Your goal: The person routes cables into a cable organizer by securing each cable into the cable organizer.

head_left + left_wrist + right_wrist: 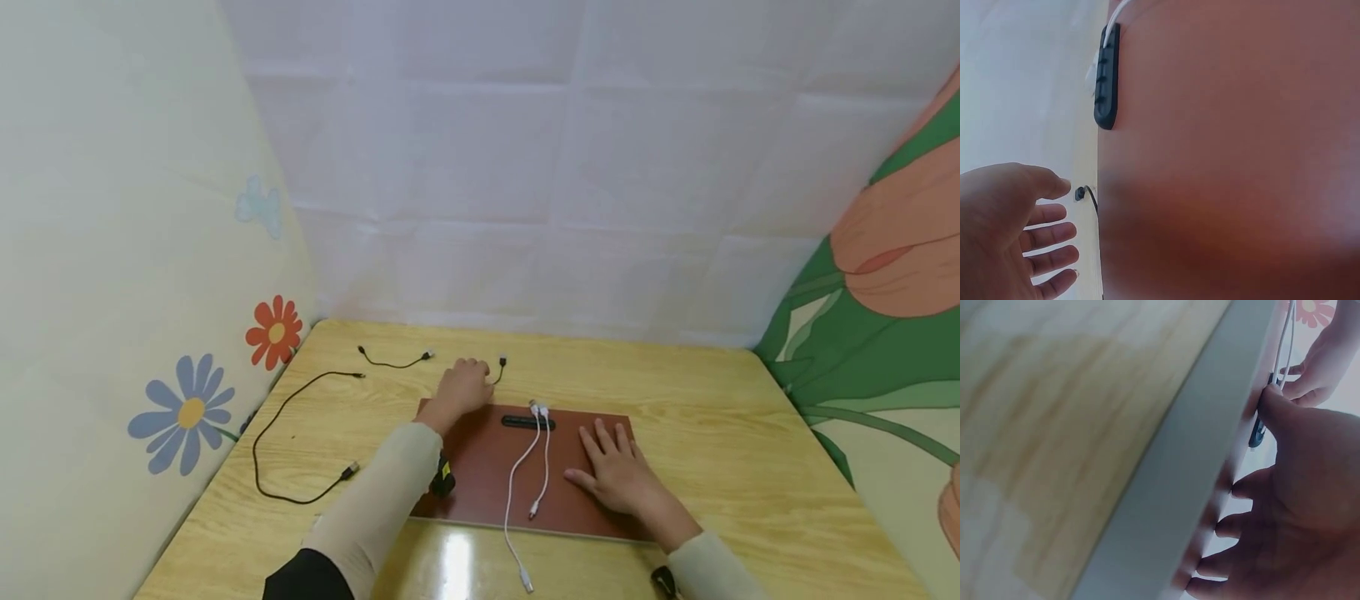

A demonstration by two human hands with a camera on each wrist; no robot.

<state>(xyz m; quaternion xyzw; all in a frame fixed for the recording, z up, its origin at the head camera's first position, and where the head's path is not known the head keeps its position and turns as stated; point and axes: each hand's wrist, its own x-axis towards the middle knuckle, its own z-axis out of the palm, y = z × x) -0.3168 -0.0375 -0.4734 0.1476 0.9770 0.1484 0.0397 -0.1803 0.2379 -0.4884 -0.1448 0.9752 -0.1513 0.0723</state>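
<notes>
My left hand (pixel 463 387) reaches over the back edge of a reddish-brown board (pixel 480 487), beside a short black USB cable (pixel 502 363). In the left wrist view its fingers are loosely bent with nothing between them, and the cable's black plug (pixel 1080 193) shows just past the thumb. My right hand (pixel 617 475) rests on the board's right part with fingers spread. A black cable holder (pixel 517 422) lies along the board's back edge. Two white USB cables (pixel 512 492) run forward from its slots, the longer one past the board's front edge.
A long black USB cable (pixel 256 454) curves on the wooden table (pixel 720 400) at left. Another short black cable (pixel 390 364) lies near the back. A dark item (pixel 663 581) sits by the right forearm. A white backdrop (pixel 525 167) and patterned side walls surround the table.
</notes>
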